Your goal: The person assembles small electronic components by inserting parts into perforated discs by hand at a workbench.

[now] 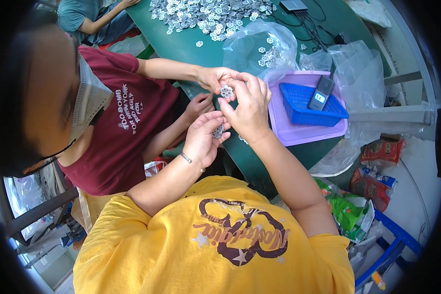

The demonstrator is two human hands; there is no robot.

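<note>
Over the table's near edge, my right hand (250,108) pinches a small flower-shaped metal piece with round holes (226,91). A co-worker's hand (214,78) reaches in from the left and touches the same piece, so their fingers and mine meet around it. Just below, my left hand (203,139) is turned palm up, its fingers curled around a second holed metal piece (218,131). A bracelet circles my left wrist. The co-worker's other hand (199,105) rests beside my left fingers; what it holds, if anything, is hidden.
A large heap of similar pieces (210,14) covers the far side of the green table (191,49). A clear plastic bag (235,46) holds more. To the right, a purple tray (299,137) carries a blue basket (299,117) with a dark handheld device (322,92). Cables (304,29) lie behind.
</note>
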